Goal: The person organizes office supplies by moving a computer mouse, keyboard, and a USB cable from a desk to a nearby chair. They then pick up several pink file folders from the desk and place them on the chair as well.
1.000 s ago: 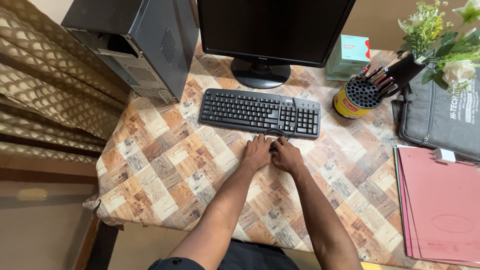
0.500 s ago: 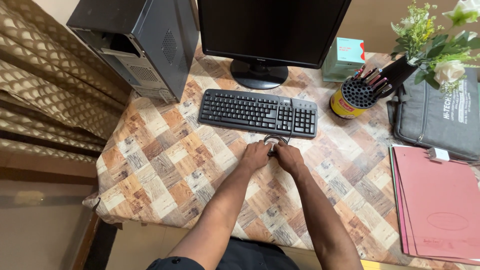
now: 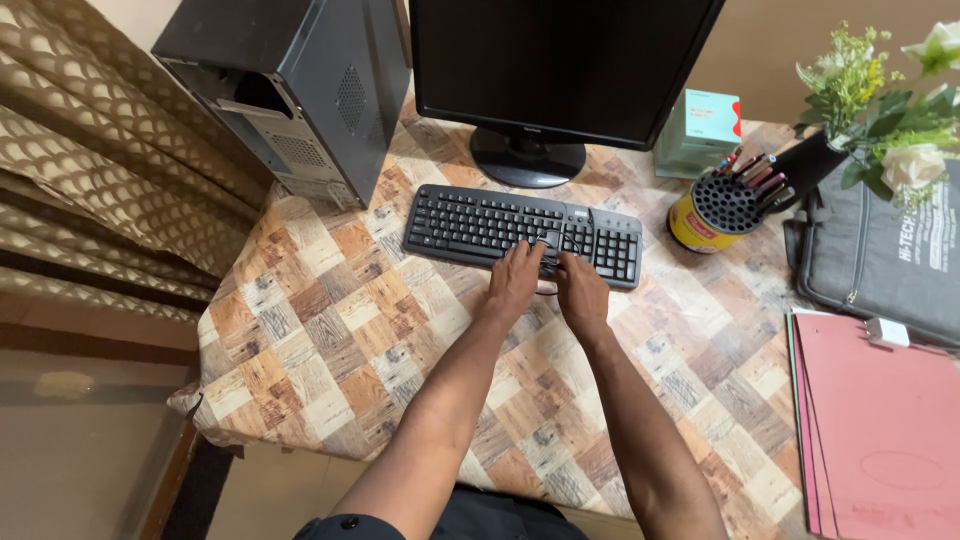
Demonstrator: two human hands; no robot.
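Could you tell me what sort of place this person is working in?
Most likely a small office or home study desk. A dark monitor and a tower computer stand behind the black keyboard, where both hands rest, with a pen holder and pink folders to the right.

keyboard (image 3: 480, 222) | black, flat, slightly angled | on patterned tabletop before monitor stand | near edge under both hands

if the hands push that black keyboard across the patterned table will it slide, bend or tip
The black keyboard looks rigid and flat, so it should probably slide without bending. Its low, wide shape makes tipping unlikely. Both the left hand and right hand rest at its near edge.
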